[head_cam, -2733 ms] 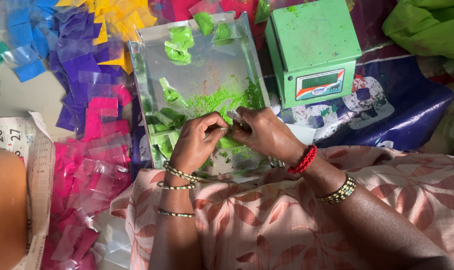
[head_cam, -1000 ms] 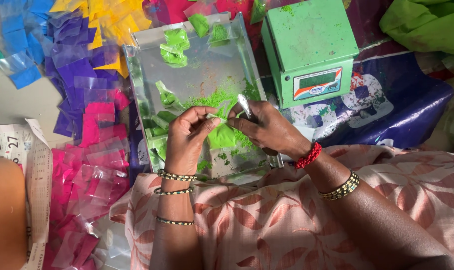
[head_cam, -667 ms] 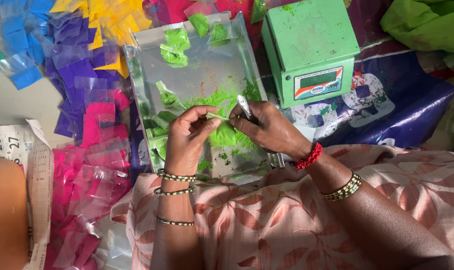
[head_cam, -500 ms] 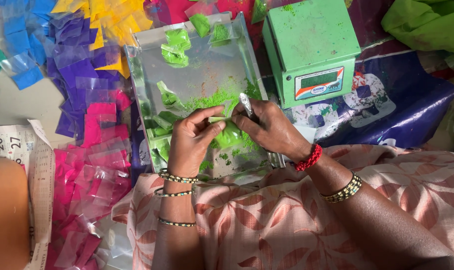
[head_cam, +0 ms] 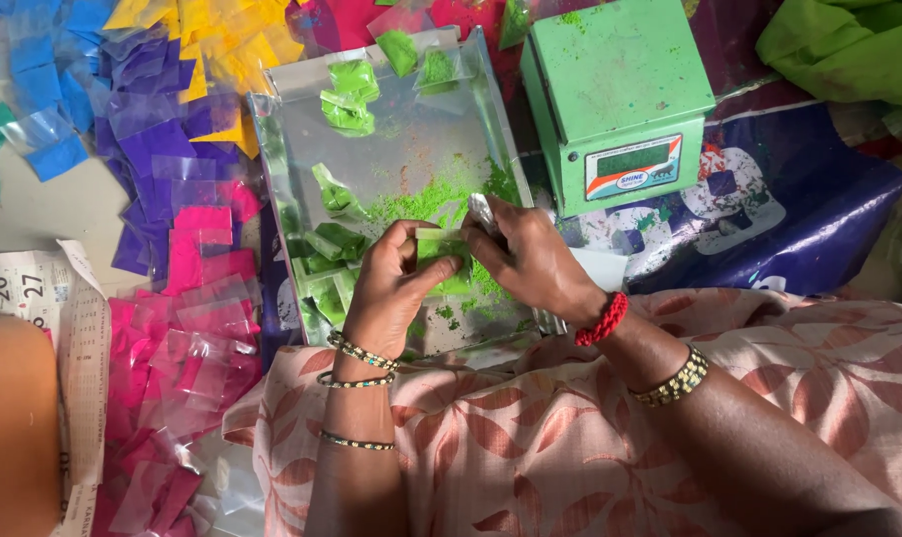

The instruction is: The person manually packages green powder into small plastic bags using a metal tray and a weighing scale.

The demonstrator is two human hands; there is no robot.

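Right now both hands meet over a shallow steel tray (head_cam: 272, 119). The left hand (head_cam: 389, 290) pinches a small clear pouch of green powder (head_cam: 439, 249) between thumb and fingertips, its fingers closed on the pouch's left edge. The right hand (head_cam: 533, 261) closes on the same pouch from the other side, and also holds a small metal spoon (head_cam: 482, 211) whose bowl sticks up just above the knuckles. The pouch sits between the two hands, raised slightly off the tray floor.

Just beyond the grip, loose green powder (head_cam: 421, 199) lies scattered across the tray. To the left of the pouch, a cluster of filled green pouches (head_cam: 322, 254) rests along the tray's edge, and further away from the hands more green pouches (head_cam: 352, 94) lie near the far end.

To the right of the grip, just beside the tray, stands a green weighing scale (head_cam: 615, 94) dusted with powder, on a blue printed sheet (head_cam: 819, 219). Well to the left of the hands, pink pouches (head_cam: 187, 338), purple pouches (head_cam: 158, 149), yellow pouches (head_cam: 222, 50) and blue pouches (head_cam: 43, 89) cover the floor. A calendar sheet (head_cam: 33, 293) lies at the far left. A bunched green cloth (head_cam: 849, 50) sits beyond the scale, well apart from the grip.
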